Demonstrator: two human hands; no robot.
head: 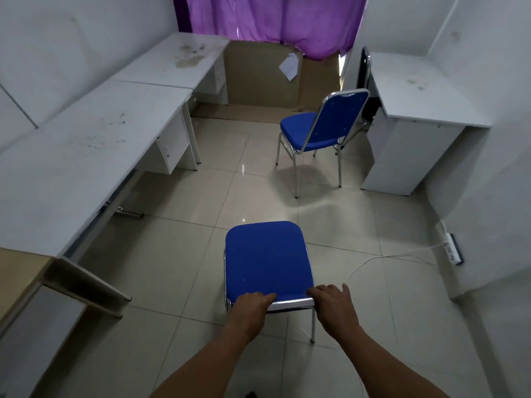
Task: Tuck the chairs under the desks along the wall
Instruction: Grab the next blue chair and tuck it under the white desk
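A blue padded chair [265, 258] with chrome legs stands on the tiled floor right in front of me, seen from above. My left hand [251, 307] and my right hand [333, 303] both grip the top rail of its backrest. A second blue chair [321, 126] stands farther off in the open floor, its seat turned left, away from the white desk [425, 93] on the right wall. A row of white desks [94, 145] runs along the left wall. A dark chair back [365, 66] shows at the far end of the right desk.
A purple curtain [275, 21] hangs at the far wall over a cardboard panel [258, 79]. A white cable [388, 258] and power strip [454, 249] lie on the floor at the right. A wooden desk [26, 271] juts out at the near left.
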